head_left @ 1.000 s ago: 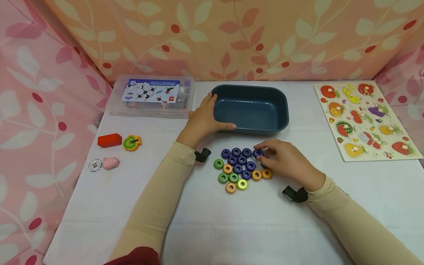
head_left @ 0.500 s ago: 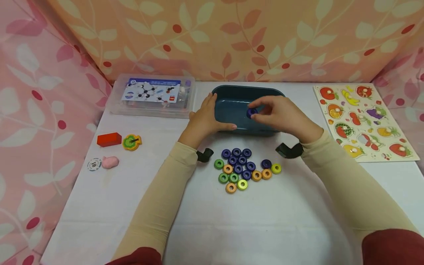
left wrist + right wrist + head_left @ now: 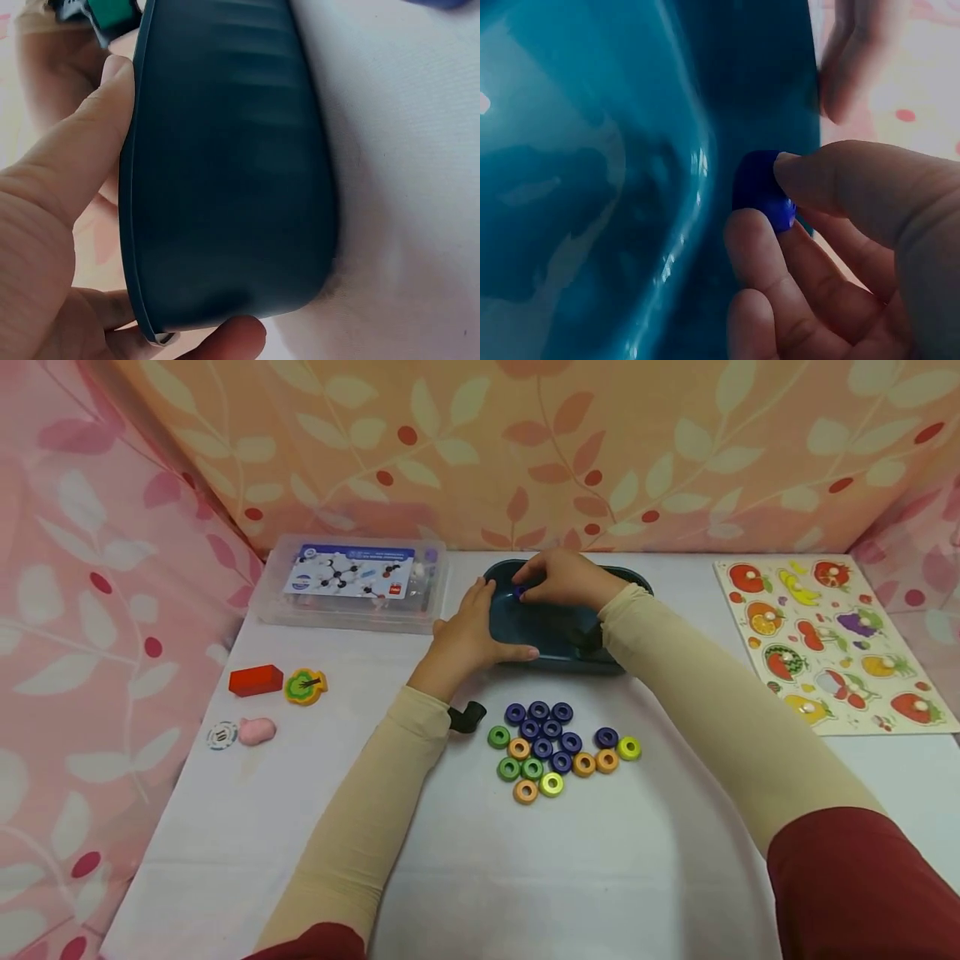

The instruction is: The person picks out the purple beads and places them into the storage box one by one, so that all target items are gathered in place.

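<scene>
A dark teal plastic tub [image 3: 558, 657] stands near the back of the table. My left hand [image 3: 471, 631] rests on its left front corner, fingers along the left end and thumb laid straight along the front rim. In the left wrist view the thumb touches the rim of the tub [image 3: 225, 172]. My right hand [image 3: 562, 578] reaches into the tub at its left end, pinching a dark blue-purple ring [image 3: 761, 187] between thumb and fingers close to the inner wall. Several purple rings [image 3: 551, 729], orange, green and yellow-green ones lie grouped on the cloth before the tub.
A clear plastic case [image 3: 348, 581] with a molecule label stands left of the tub. A fruit peg puzzle board [image 3: 832, 643] lies at the right. On the left are a red block [image 3: 256, 680], a tree piece [image 3: 304, 686], a pink pig figure [image 3: 257, 731] and a round chip [image 3: 222, 735].
My right hand picked a purple ring from the group, carried it over the tub and moved it left to the tub's left end. The left hand has stayed at the corner.
</scene>
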Tool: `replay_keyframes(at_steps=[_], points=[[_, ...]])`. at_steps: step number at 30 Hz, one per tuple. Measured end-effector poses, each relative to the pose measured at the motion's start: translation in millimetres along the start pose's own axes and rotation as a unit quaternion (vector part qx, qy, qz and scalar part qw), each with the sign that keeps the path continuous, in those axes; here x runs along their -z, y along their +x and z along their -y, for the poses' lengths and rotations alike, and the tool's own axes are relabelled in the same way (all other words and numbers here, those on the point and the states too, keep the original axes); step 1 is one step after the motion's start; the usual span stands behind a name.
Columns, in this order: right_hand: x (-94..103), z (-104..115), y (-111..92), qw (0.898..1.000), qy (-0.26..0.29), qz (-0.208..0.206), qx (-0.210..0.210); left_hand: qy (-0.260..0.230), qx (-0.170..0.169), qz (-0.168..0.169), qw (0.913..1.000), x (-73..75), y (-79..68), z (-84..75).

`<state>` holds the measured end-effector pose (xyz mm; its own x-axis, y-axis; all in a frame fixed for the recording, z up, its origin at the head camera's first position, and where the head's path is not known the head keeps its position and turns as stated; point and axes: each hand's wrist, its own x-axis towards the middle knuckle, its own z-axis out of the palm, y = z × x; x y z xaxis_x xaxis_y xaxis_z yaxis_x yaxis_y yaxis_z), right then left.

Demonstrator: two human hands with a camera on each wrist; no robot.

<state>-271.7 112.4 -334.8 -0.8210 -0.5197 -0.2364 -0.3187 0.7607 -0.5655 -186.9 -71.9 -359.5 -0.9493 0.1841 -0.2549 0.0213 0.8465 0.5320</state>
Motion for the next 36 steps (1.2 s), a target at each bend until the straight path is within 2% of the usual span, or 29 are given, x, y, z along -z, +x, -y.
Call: replay_keyframes(at_steps=[5, 10, 13, 17, 20, 24, 27, 30, 36], points=[[-7.8, -4, 4, 1.000, 0.013, 0.020, -0.009, -0.001, 0.000, 0.006, 1.0000, -3.8, -0.2, -1.8], [0.9, -11, -15, 1.000, 0.021, 0.012, -0.010, 0.001, 0.001, 0.007, 1.0000, -4.0, -1.7, -4.6], [7.6, -9, -44, 0.999, 0.033, -0.009, -0.004, 0.001, 0.002, 0.008, 1.0000, -2.0, -3.8, -5.9], [5.7, 0, -97, 0.998, 0.052, -0.038, -0.009, -0.004, 0.000, 0.007, 1.0000, 1.1, -6.2, -6.3], [-8.0, 2, -130, 0.997, 0.055, -0.043, -0.010, -0.006, 0.003, 0.003, 1.0000, 2.3, -6.4, -5.9], [-37.1, -5, -154, 0.998, 0.052, -0.018, 0.004, -0.003, 0.010, 0.001, 0.9999, 2.7, -5.1, -5.2], [-57.5, -12, -159, 0.998, 0.059, 0.007, 0.008, 0.000, 0.015, 0.001, 0.9999, 2.0, -3.5, -4.4], [-72.5, -18, -156, 0.997, 0.077, 0.022, 0.009, 0.002, 0.018, -0.001, 0.9998, 1.6, -2.1, -3.2], [-85.7, -26, -146, 0.994, 0.095, 0.045, 0.013, -0.002, 0.017, 0.000, 0.9999, 0.2, -1.4, -2.0]])
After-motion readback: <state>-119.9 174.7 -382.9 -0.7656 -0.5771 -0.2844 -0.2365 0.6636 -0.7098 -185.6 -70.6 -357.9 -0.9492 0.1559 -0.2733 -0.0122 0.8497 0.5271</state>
